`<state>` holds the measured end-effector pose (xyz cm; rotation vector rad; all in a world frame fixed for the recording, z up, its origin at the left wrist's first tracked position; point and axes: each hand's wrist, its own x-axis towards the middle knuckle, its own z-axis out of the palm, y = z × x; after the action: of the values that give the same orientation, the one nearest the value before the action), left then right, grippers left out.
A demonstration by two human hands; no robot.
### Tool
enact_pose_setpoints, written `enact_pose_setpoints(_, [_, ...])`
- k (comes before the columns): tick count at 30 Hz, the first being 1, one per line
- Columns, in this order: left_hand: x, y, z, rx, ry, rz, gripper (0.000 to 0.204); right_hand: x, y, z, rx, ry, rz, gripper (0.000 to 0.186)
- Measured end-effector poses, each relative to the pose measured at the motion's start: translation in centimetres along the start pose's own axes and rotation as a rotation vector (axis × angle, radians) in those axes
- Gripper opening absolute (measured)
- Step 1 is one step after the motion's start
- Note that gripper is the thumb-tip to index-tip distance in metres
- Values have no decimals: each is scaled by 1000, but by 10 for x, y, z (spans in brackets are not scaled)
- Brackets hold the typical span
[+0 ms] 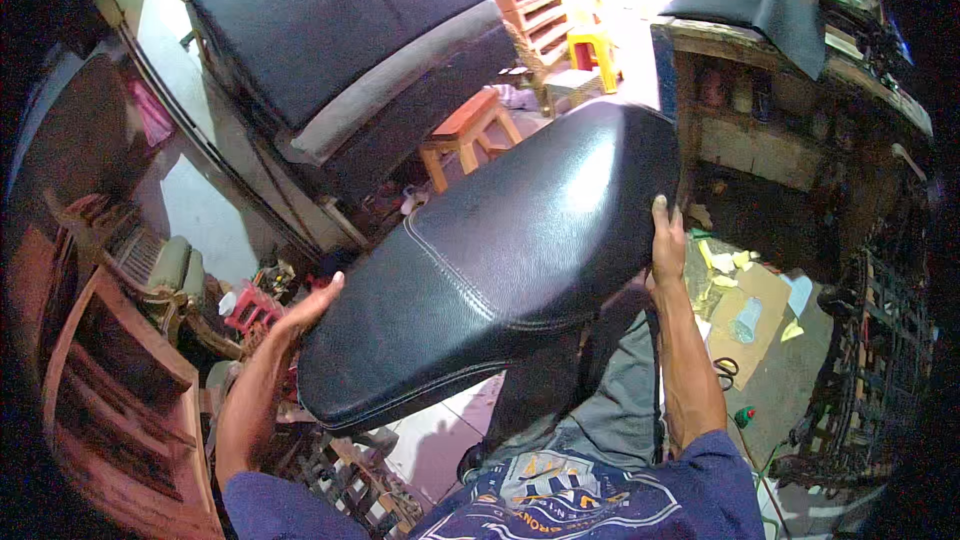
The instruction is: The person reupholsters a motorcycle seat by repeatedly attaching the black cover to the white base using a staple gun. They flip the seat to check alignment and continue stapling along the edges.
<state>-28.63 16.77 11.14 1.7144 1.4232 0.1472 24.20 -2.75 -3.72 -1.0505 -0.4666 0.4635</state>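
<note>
I held a black motorcycle seat point(500, 260) up between both hands, its stitched vinyl top facing me and its broad end tilted away. My left hand point(312, 305) lay flat and open against the narrow end's edge, fingers stretched, pressing rather than clasping. My right hand point(668, 240) gripped the far side rim, thumb on top and the other fingers curled beneath, where I could not see them.

The seat hung in the air between my palms, clear of everything under it. Beyond my left hand stood a small wooden stool point(465, 135) and, behind that, a large dark cushioned bench point(340, 40) tipped against the wall. Past my right hand was a cluttered wooden workbench point(780, 110) with black vinyl sheet point(770, 10) draped over its top. Below my right forearm, scissors point(725, 370) lay on the floor near a flattened piece of cardboard point(755, 310).

To hold it well, I judged the pressure should stay even from both sides, the open left palm bracing firmly, since smooth vinyl would probably slip under a loose hold.
</note>
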Motion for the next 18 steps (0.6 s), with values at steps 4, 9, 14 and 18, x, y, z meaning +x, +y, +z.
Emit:
enact_pose_setpoints(4, [18,-16,57,-102,-29,-58,82,63,4,-22,-110,38,23,91])
enact_pose_setpoints(9, [-1,-6,108,-238,-126,-81,75,80,68,-63,-325,105,119,98])
enact_pose_setpoints(14, [-8,20,117,-369,-196,-159,63,66,99,-90,-436,101,223,92])
enact_pose_setpoints(18, [-1,16,110,-209,-153,-108,66,57,90,-86,-526,96,237,84])
